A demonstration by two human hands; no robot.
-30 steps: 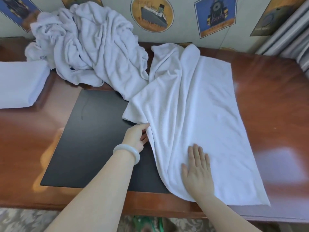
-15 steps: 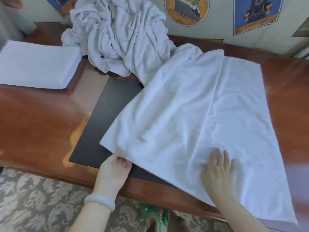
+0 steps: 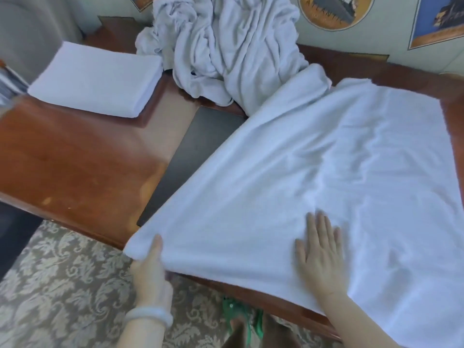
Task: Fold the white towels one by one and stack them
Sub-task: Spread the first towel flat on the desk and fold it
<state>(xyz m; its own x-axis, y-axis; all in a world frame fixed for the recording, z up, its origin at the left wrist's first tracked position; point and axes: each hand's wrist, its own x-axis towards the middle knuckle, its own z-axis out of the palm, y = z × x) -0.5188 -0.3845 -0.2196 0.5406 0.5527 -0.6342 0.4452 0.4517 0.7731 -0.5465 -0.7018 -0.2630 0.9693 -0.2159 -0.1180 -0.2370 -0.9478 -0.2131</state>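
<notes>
Glossy wooden table [image 3: 75,159], black mat [image 3: 198,146], patterned carpet [image 3: 62,285], ship poster [image 3: 329,11]

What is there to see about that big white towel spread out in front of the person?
The spread towel is white terry cloth, soft and lightly rippled. It lies mostly flat across the wooden table and over part of a black mat, and its near edge reaches past the table's front. The left hand pinches its near left corner, thumb on top. The right hand presses flat on it, fingers straight. Its far left corner bunches against the pile of unfolded towels.
</notes>
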